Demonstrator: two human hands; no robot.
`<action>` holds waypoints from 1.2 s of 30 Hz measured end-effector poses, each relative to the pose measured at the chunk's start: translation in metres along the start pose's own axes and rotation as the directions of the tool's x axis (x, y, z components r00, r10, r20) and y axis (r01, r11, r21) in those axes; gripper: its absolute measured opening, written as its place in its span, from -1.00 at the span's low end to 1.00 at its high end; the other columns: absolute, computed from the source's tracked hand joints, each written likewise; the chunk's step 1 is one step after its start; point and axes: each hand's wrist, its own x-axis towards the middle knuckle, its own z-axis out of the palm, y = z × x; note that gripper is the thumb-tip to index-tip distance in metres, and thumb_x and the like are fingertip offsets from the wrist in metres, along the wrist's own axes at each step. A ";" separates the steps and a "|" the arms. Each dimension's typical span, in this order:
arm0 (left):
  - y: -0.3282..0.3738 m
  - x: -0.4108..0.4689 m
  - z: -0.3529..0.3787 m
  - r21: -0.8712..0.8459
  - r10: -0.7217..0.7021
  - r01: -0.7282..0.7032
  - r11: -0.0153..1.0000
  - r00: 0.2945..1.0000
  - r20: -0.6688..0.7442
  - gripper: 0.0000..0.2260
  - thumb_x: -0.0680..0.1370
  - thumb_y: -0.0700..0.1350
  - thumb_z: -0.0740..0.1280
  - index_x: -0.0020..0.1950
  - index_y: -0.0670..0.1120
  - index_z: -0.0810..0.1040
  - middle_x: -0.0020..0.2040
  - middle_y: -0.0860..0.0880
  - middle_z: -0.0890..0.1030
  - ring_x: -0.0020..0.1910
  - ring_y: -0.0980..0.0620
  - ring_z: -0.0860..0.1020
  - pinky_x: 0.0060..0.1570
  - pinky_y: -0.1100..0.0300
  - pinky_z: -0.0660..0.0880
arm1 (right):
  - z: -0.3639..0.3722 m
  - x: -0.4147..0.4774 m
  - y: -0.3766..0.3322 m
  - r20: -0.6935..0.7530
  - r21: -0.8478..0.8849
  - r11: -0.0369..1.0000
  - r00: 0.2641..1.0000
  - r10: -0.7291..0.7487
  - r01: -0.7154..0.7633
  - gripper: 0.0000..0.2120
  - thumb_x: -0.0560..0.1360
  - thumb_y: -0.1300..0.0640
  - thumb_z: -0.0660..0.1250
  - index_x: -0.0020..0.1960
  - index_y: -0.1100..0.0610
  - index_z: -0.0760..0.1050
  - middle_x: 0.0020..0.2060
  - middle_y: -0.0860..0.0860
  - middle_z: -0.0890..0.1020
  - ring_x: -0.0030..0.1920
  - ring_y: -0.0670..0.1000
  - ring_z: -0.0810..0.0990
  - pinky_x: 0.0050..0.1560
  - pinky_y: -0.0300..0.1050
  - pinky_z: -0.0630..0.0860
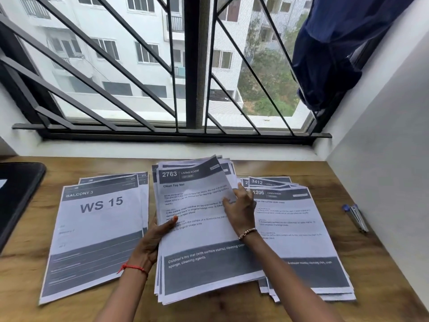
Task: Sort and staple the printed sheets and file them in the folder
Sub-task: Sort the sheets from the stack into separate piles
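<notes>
Fingers of the left hand (pixel 156 238) gripped the middle stack (pixel 160 284) on the worktop (pixel 366 256), while the right hand (pixel 241 211) pinched its top sheet (pixel 188 201) at the right edge.

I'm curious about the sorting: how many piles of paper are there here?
3. The left pile, topped WS 15; the middle pile, topped 2763, held by the left hand and right hand; the right pile, topped 1206. Lower sheets are mostly hidden.

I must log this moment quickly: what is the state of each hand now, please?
Left hand: grips the middle stack at its left edge.
Right hand: pinches the right edge of the top sheet.
</notes>
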 end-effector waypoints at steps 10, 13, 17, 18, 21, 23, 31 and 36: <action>0.001 -0.001 -0.001 0.014 0.019 -0.019 1.000 1.000 -0.023 -0.51 0.40 -0.32 0.27 0.34 -0.16 0.41 0.16 -0.28 0.58 -0.01 -0.22 0.63 -0.10 -0.11 0.60 | 0.003 0.003 0.003 0.009 -0.050 0.996 0.997 -0.072 0.073 -0.66 0.44 0.23 0.35 0.18 0.35 0.50 0.34 0.20 0.41 0.32 0.22 0.33 0.29 0.11 0.25; 0.000 -0.001 -0.001 0.023 0.028 -0.027 0.999 0.999 -0.038 -0.55 0.39 -0.32 0.28 0.29 -0.15 0.45 0.07 -0.24 0.63 -0.07 -0.19 0.65 -0.16 -0.07 0.62 | -0.003 0.010 0.004 0.039 -0.045 0.999 0.999 -0.018 0.020 -0.62 0.45 0.16 0.35 0.22 0.29 0.50 0.34 0.15 0.42 0.32 0.16 0.31 0.29 0.02 0.25; -0.001 -0.001 -0.003 0.022 0.022 -0.022 1.000 1.000 -0.022 -0.59 0.40 -0.31 0.27 0.25 -0.14 0.48 0.08 -0.24 0.63 -0.06 -0.19 0.65 -0.15 -0.07 0.61 | -0.007 0.013 0.004 0.059 -0.019 1.000 0.998 -0.006 0.008 -0.67 0.45 0.15 0.35 0.19 0.25 0.52 0.24 0.11 0.50 0.24 0.15 0.34 0.17 -0.06 0.26; -0.001 -0.001 -0.003 0.019 0.021 -0.021 1.000 1.000 -0.017 -0.60 0.40 -0.31 0.27 0.23 -0.14 0.49 0.07 -0.24 0.64 -0.07 -0.19 0.65 -0.14 -0.08 0.61 | -0.007 0.013 0.004 0.062 -0.018 1.000 0.998 -0.015 0.017 -0.68 0.45 0.16 0.35 0.18 0.25 0.53 0.22 0.11 0.51 0.22 0.15 0.34 0.16 -0.06 0.25; -0.002 -0.001 -0.002 0.025 0.028 -0.028 0.999 1.000 -0.003 -0.61 0.39 -0.31 0.27 0.20 -0.13 0.50 0.04 -0.23 0.65 -0.09 -0.18 0.66 -0.17 -0.06 0.62 | -0.006 0.008 0.003 0.019 -0.012 0.998 0.998 -0.059 0.059 -0.71 0.43 0.24 0.36 0.13 0.32 0.54 0.25 0.18 0.50 0.27 0.19 0.36 0.23 0.00 0.25; -0.002 -0.002 -0.002 0.032 0.038 -0.038 0.999 0.999 -0.002 -0.62 0.39 -0.32 0.26 0.19 -0.12 0.50 0.01 -0.21 0.66 -0.11 -0.16 0.66 -0.19 -0.04 0.62 | -0.003 0.004 0.001 -0.019 -0.052 0.989 0.990 -0.138 0.137 -0.82 0.40 0.30 0.35 -0.01 0.33 0.59 0.23 0.23 0.53 0.26 0.23 0.43 0.24 0.08 0.30; -0.002 -0.001 -0.003 0.032 -0.011 0.011 0.999 1.000 0.014 -0.64 0.53 -0.35 0.16 -0.14 -0.09 0.72 -0.12 -0.18 0.69 -0.22 -0.11 0.67 -0.23 -0.01 0.63 | 0.004 -0.006 0.002 -0.041 -0.160 0.930 0.939 -0.340 0.330 -0.86 0.31 0.37 0.38 -0.18 0.21 0.62 0.20 0.21 0.55 0.24 0.23 0.52 0.20 0.10 0.47; -0.001 -0.002 -0.003 0.035 -0.031 0.030 0.999 0.999 0.030 -0.59 0.58 -0.34 0.10 -0.16 -0.11 0.72 -0.14 -0.17 0.69 -0.23 -0.10 0.68 -0.27 0.02 0.63 | 0.005 -0.007 0.002 -0.026 -0.109 0.934 0.938 -0.344 0.340 -0.82 0.33 0.40 0.31 -0.14 0.23 0.61 0.28 0.22 0.48 0.32 0.22 0.44 0.25 0.12 0.46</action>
